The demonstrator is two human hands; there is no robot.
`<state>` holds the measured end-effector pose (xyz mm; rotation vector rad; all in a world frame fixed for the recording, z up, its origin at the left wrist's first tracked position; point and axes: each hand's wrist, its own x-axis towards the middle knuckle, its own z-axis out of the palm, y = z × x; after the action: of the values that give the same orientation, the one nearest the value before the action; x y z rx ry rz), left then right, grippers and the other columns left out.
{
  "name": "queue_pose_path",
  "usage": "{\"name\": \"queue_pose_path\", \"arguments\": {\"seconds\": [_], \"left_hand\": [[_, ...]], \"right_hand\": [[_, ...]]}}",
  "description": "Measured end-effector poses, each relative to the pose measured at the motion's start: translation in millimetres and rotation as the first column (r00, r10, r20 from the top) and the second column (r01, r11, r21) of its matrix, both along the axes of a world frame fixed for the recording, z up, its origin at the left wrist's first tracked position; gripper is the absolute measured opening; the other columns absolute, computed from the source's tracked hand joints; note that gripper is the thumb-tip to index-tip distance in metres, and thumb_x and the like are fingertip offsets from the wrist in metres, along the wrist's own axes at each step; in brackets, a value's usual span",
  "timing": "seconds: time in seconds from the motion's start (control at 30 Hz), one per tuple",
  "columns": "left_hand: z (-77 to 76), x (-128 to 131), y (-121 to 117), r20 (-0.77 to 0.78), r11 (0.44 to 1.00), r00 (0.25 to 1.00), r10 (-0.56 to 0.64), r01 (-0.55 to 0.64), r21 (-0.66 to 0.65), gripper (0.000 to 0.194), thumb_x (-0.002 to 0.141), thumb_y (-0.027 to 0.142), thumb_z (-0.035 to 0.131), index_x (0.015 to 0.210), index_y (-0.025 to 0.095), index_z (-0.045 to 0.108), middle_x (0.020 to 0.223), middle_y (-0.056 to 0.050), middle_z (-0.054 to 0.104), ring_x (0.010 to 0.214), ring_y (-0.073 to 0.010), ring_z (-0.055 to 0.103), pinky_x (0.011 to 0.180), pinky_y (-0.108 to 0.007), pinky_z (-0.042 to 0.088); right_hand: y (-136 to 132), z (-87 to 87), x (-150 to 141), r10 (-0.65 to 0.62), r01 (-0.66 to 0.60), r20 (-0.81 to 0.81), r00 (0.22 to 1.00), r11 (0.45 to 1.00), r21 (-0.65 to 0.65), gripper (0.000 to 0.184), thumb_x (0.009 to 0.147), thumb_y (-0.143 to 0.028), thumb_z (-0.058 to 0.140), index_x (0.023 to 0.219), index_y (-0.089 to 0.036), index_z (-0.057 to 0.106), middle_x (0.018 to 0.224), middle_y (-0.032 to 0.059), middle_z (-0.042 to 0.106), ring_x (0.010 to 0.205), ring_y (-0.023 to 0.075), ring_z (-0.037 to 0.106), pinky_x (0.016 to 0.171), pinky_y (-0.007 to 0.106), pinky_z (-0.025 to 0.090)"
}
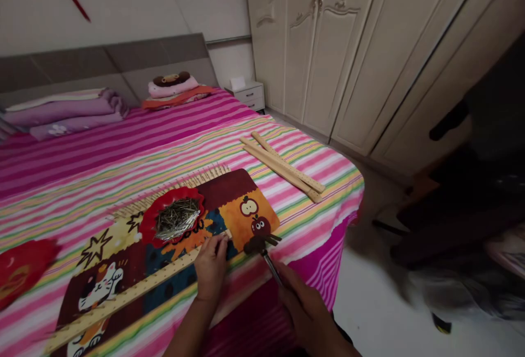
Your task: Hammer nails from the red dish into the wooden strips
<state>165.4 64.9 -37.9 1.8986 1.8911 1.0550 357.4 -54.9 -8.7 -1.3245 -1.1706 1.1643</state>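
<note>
My right hand (301,305) is wrapped round the handle of a claw hammer (270,263), whose head is up beside my left hand. With fingers pinched together, my left hand (211,264) rests at the right end of a long wooden strip (153,279). Whatever is between those fingertips is too small to make out. Nails stand in a row along this strip, which lies across a patterned mat (221,195). Behind it, a red scalloped dish (146,226) holds a heap of loose nails (178,219).
Another nail-studded strip (139,204) lies along the mat's far edge. Several wooden strips (283,168) rest on the striped bedspread (328,165) at right. A red object (27,269) is at left. Folded bedding (77,111), a nightstand (250,94) and a wardrobe (303,62) stand farther back.
</note>
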Motion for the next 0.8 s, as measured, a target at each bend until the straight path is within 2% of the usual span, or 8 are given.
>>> {"name": "queue_pose_path", "arguments": {"seconds": [0.13,0.2,0.3,0.43,0.57,0.73,0.8], "left_hand": [[-2.2,1,-2,-0.02,0.999,0.999,-0.042,0.043,0.01,0.021,0.081,0.031,0.045,0.077,0.021,0.063,0.077,-0.002,0.065,0.076,-0.0158,0.06,0.071,-0.026,0.044],[-3.5,2,-2,-0.035,0.999,0.998,-0.051,0.052,0.007,0.022,0.083,0.028,0.043,0.074,0.021,0.061,0.073,-0.002,0.063,0.074,-0.0153,0.059,0.069,-0.026,0.044],[-6.5,2,-2,-0.02,0.997,0.997,-0.077,0.078,0.025,0.021,0.085,0.028,0.042,0.077,0.021,0.061,0.075,-0.002,0.063,0.074,-0.0154,0.059,0.071,-0.027,0.044],[-10.0,4,-2,0.003,0.99,0.991,-0.132,0.132,0.04,0.023,0.087,0.029,0.04,0.082,0.021,0.061,0.08,-0.003,0.065,0.079,-0.0159,0.06,0.076,-0.029,0.045],[-10.5,5,-3,-0.007,0.991,0.992,-0.124,0.124,0.042,0.025,0.088,0.029,0.038,0.08,0.021,0.06,0.081,-0.004,0.065,0.081,-0.0156,0.061,0.078,-0.028,0.045],[-11.5,5,-1,-0.005,0.992,0.992,-0.123,0.123,0.038,0.024,0.088,0.024,0.038,0.08,0.02,0.06,0.08,-0.004,0.065,0.079,-0.0151,0.061,0.077,-0.028,0.046],[-12.5,6,0,0.013,0.992,0.992,-0.125,0.124,0.035,0.024,0.087,0.024,0.039,0.078,0.02,0.061,0.079,-0.004,0.065,0.079,-0.0154,0.061,0.077,-0.028,0.046]], "right_hand": [[24,20.2,-22,0.122,-0.156,0.173,0.977,0.969,0.194,0.042,0.091,-0.021,0.041,0.132,-0.028,0.046,0.125,0.003,0.062,0.115,0.0205,0.056,0.097,0.035,0.044],[35,24.8,-30,0.149,-0.214,0.268,0.952,0.949,0.232,0.044,0.091,-0.018,0.04,0.134,-0.027,0.043,0.13,0.0044,0.057,0.117,0.0196,0.054,0.097,0.033,0.044],[45,27.0,-35,0.139,-0.227,0.351,0.926,0.948,0.224,0.047,0.09,-0.014,0.039,0.135,-0.025,0.041,0.131,0.005,0.056,0.119,0.019,0.052,0.097,0.032,0.044],[45,30.5,-32,0.147,-0.228,0.398,0.906,0.959,0.166,0.05,0.089,-0.011,0.039,0.137,-0.022,0.039,0.132,0.0041,0.056,0.121,0.0183,0.05,0.1,0.031,0.041],[41,35.1,-31,0.095,-0.17,0.431,0.897,0.976,0.139,0.047,0.09,-0.017,0.039,0.137,-0.02,0.04,0.129,0.0067,0.058,0.117,0.0198,0.054,0.098,0.033,0.044],[41,32.0,-33,0.135,-0.202,0.43,0.892,0.973,0.114,0.046,0.088,-0.018,0.042,0.134,-0.021,0.045,0.12,0.0069,0.065,0.108,0.0209,0.061,0.093,0.034,0.048],[38,29.5,-31,0.109,-0.17,0.421,0.9,0.979,0.111,0.045,0.089,-0.02,0.042,0.134,-0.022,0.046,0.121,0.0067,0.064,0.109,0.0213,0.06,0.095,0.035,0.046]]}}
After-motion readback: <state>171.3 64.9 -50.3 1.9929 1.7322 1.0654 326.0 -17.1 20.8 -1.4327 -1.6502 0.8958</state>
